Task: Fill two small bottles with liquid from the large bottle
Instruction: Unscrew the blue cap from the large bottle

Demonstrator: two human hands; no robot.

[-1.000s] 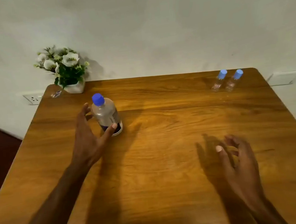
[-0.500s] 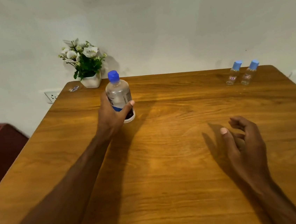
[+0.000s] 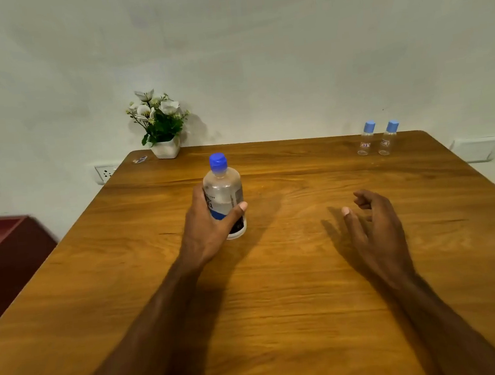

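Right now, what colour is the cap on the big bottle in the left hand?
Blue. The cap on the large bottle shows best in the head view.

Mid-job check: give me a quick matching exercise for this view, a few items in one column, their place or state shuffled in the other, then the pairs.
Items:
1. large bottle
2. two small bottles
3. flower pot
4. right hand

Places or states:
A. far left corner of the table
B. empty, fingers loosely curled
C. gripped by the left hand, cap on
D. far right corner, capped, side by side

Pairs: 1-C, 2-D, 3-A, 4-B
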